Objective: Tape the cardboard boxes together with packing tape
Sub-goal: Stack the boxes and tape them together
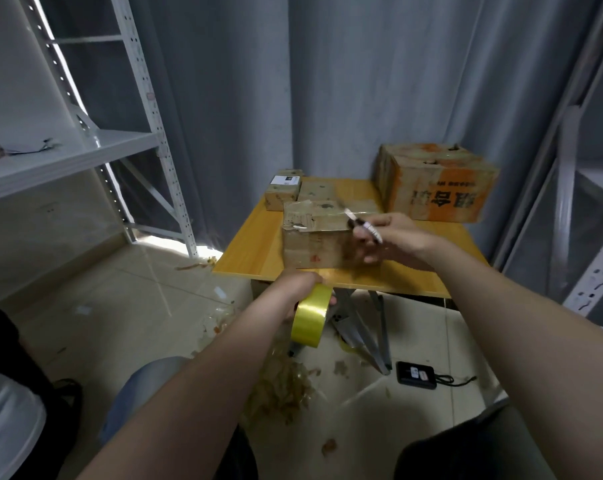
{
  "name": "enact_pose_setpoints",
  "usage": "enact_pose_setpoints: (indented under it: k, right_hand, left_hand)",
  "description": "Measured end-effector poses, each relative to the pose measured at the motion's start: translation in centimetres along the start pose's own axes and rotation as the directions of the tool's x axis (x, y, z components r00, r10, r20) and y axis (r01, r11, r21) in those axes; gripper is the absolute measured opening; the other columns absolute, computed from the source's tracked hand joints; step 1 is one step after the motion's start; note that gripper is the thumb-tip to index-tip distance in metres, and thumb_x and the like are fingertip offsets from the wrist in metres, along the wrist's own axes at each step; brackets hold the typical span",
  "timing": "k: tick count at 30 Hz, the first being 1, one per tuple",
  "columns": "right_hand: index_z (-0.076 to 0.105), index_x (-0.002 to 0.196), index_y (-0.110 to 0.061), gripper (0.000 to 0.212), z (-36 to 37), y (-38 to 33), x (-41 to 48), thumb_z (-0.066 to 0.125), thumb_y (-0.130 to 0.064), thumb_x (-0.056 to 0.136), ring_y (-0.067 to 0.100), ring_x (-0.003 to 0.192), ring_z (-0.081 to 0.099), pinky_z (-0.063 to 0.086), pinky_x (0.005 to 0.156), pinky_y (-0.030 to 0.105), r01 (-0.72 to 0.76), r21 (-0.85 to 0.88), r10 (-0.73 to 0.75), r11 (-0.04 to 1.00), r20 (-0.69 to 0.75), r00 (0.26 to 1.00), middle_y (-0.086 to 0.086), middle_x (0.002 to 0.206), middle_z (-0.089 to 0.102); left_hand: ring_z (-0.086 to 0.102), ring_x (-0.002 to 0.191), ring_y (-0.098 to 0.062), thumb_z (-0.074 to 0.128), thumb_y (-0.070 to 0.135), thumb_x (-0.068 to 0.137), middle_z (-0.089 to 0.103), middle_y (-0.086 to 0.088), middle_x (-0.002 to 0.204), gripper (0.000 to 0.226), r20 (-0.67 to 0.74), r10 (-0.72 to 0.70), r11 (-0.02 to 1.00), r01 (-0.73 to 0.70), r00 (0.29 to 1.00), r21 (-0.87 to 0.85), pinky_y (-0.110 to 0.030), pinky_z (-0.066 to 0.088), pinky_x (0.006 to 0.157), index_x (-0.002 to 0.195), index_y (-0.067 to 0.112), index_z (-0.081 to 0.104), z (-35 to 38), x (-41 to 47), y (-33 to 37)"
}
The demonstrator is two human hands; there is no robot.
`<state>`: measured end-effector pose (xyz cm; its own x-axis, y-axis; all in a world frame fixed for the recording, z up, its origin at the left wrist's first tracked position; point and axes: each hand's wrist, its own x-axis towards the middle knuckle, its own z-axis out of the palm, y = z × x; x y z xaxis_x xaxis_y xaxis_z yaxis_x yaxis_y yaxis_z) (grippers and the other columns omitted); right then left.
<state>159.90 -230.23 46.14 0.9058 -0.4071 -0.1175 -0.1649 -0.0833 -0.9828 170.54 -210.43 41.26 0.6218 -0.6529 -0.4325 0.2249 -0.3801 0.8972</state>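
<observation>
Currently: left hand point(301, 289) grips yellow tape roll point(310, 320) just below counter point(251, 251) edge; right hand point(393, 242) holds slim cutter point(362, 225), blurred, tip over near cardboard box point(313, 244) top

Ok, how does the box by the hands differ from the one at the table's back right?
The near box is smaller and mostly plain brown; the back box is larger, with orange bands and dark print. The near box has clear tape across its top; the back box's top looks torn. Both are worn cardboard.
</observation>
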Motion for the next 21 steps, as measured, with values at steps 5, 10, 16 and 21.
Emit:
enact_pose_setpoints:
  k: [5,10,16,21]
  right_hand:
    - [0.049,0.107,-0.018,0.052,-4.9,3.9,-1.1,0.080,-0.053,0.084,0.023,0.067,0.067,0.053,0.052,0.035,-0.150,-0.270,-0.073,0.951,-0.670,0.739,0.008,0.095,0.068]
    - [0.060,0.076,-0.015,0.042,-6.5,6.3,-2.5,0.070,-0.054,0.089,0.022,0.069,0.055,0.035,0.051,0.032,-0.535,-0.768,0.012,0.350,-0.568,0.823,0.008,0.078,0.062]
    - [0.063,0.089,-0.015,0.035,-4.7,3.1,-1.2,0.062,-0.049,0.097,0.026,0.081,0.058,0.042,0.066,0.035,-0.553,-0.804,-0.063,0.217,-0.577,0.814,0.006,0.090,0.064]
    - [0.071,0.107,-0.018,0.031,1.7,-2.0,3.2,0.058,-0.046,0.102,0.026,0.099,0.060,0.049,0.085,0.039,0.068,-0.881,-0.572,0.468,-0.244,0.783,0.006,0.110,0.067]
  left_hand:
    - [0.071,0.051,-0.018,0.051,0.021,0.107,0.077,-0.011,0.080,0.035,0.075,-0.047,0.997,0.042,0.996,0.069,-0.024,0.053,0.045,0.135,0.002,0.058,2.0,0.0,0.6]
    - [0.074,0.055,-0.020,0.053,0.020,0.107,0.078,-0.014,0.082,0.029,0.119,-0.046,0.997,0.038,0.992,0.062,-0.026,0.054,0.043,0.132,0.005,0.055,3.1,0.5,0.8]
    - [0.074,0.058,-0.022,0.056,0.019,0.105,0.079,-0.016,0.087,0.029,0.177,-0.036,0.994,0.017,0.984,0.105,-0.028,0.056,0.049,0.127,0.001,0.060,2.8,1.6,0.5]
    - [0.073,0.055,-0.019,0.058,0.016,0.105,0.078,-0.014,0.077,0.029,0.237,-0.022,0.981,-0.025,0.971,0.193,-0.024,0.054,0.045,0.126,-0.003,0.062,1.5,1.9,0.7]
